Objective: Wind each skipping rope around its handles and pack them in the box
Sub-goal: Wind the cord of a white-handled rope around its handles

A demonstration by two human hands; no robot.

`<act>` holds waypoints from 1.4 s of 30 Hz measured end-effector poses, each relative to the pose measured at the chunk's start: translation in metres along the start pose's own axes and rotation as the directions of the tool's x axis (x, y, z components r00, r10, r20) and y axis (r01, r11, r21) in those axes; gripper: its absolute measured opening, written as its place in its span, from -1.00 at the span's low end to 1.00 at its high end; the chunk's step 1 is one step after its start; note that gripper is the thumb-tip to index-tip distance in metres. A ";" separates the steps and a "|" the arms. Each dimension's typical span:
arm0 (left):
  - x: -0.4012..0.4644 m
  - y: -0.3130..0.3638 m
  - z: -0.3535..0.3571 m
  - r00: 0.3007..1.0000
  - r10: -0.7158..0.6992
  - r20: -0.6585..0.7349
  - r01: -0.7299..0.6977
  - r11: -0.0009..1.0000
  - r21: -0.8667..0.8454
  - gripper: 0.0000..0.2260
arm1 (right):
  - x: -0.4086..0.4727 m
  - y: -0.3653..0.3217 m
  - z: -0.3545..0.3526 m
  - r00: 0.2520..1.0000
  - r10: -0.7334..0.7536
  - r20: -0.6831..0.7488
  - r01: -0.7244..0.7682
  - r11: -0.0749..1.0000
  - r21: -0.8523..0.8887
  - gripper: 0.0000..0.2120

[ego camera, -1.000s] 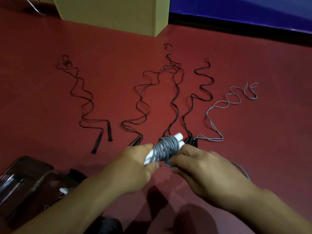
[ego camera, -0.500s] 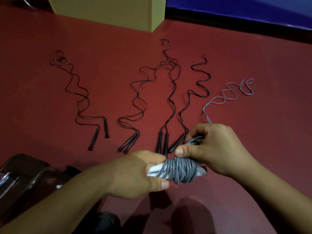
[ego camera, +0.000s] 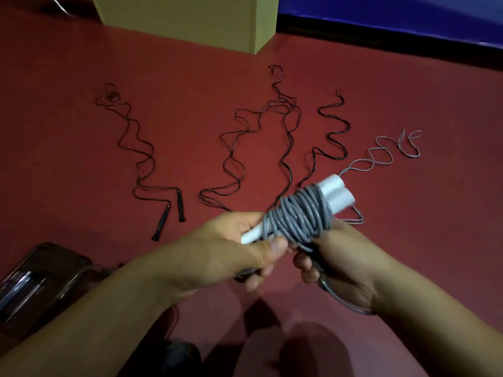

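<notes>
Left hand (ego camera: 228, 248) grips the near end of the white handles (ego camera: 336, 193), fingers (ego camera: 275, 244) curled round them. Grey rope (ego camera: 299, 216) coiled thick around the handles, just above both hands. Right hand (ego camera: 343, 265) under the coil, fingers curled on the loose grey strand; the tail runs off right along the floor (ego camera: 408, 77). Black ropes (ego camera: 285, 148) lie unwound beyond the fingers. Cardboard box (ego camera: 190, 20) far beyond.

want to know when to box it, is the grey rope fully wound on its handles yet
Not fully. Most of the grey rope is coiled round the white handles, but a loose length still lies spread on the red floor.
</notes>
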State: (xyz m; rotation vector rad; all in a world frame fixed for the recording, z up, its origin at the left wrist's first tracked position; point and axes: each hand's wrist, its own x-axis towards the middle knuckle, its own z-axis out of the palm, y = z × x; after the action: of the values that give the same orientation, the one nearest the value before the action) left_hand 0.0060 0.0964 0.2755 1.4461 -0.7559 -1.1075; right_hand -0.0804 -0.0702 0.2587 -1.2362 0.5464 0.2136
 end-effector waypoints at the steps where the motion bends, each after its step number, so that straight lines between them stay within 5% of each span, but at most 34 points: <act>1: 0.002 -0.003 0.000 0.998 0.003 -0.065 -0.003 1.000 0.001 -0.82 | 0.002 0.005 0.003 1.000 -0.007 -0.027 0.007 1.000 -0.012 -0.70; 7: 0.012 -0.009 0.001 0.913 -0.062 -0.403 0.002 0.989 -0.149 -0.76 | 0.004 0.015 0.013 0.992 -0.087 -0.087 0.076 0.989 -0.124 -0.71; 18: 0.019 -0.011 -0.018 0.719 -0.118 -0.685 0.003 0.986 -0.166 -0.74 | -0.003 -0.002 0.004 0.996 0.006 -0.085 -0.008 0.999 -0.031 -0.66; 25: 0.021 -0.015 -0.021 0.677 -0.107 -0.728 0.046 0.994 -0.104 -0.82 | 0.000 0.001 -0.010 0.967 -0.141 -0.213 0.037 0.903 -0.428 -0.97; 32: 0.023 -0.018 -0.024 0.666 -0.056 -0.744 0.039 0.998 -0.040 -0.81 | -0.007 0.002 -0.014 0.993 -0.116 -0.002 0.080 0.704 -0.706 -0.89; 38: 0.021 -0.025 -0.029 0.663 0.079 -0.744 0.107 0.974 0.199 -0.84 | -0.016 -0.004 -0.009 0.919 -0.072 0.388 0.274 0.825 -0.494 -0.76; 42: 0.021 -0.034 -0.031 0.689 0.177 -0.703 0.196 0.888 0.416 -0.87 | -0.016 -0.006 -0.011 0.931 -0.178 0.320 0.310 0.847 -0.431 -0.70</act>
State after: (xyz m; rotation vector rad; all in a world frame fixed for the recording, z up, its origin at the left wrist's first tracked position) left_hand 0.0380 0.0952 0.2362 2.1083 -0.4259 -0.2498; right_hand -0.0942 -0.0802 0.2695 -1.7125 0.0867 0.3040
